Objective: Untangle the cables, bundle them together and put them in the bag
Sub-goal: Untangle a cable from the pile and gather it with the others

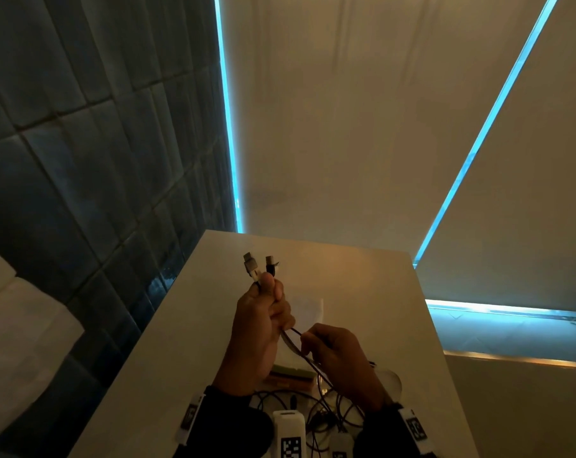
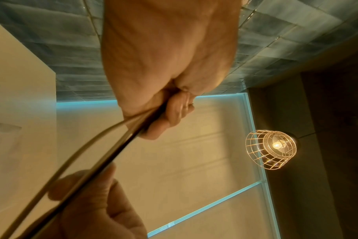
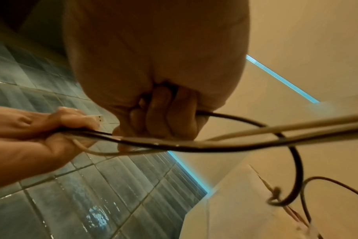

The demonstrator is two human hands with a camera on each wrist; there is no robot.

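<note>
Untangling in hand. Left hand [image 1: 260, 320] grips the cables [image 1: 293, 338] just below their plugs [image 1: 258, 266], above the tabletop [image 1: 362, 282]. Right hand [image 1: 338, 358] pinches the strands nearer. Remaining tangle [image 1: 326, 408] lies near; next, draw strands free. Bag not identifiable.

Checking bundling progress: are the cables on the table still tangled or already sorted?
Still tangled: loose cables loop across each other on the table below the hands; only two plug ends are held together.

Dim warm lamp [image 2: 271, 148] glow, cyan edge light, close-up blur.
</note>
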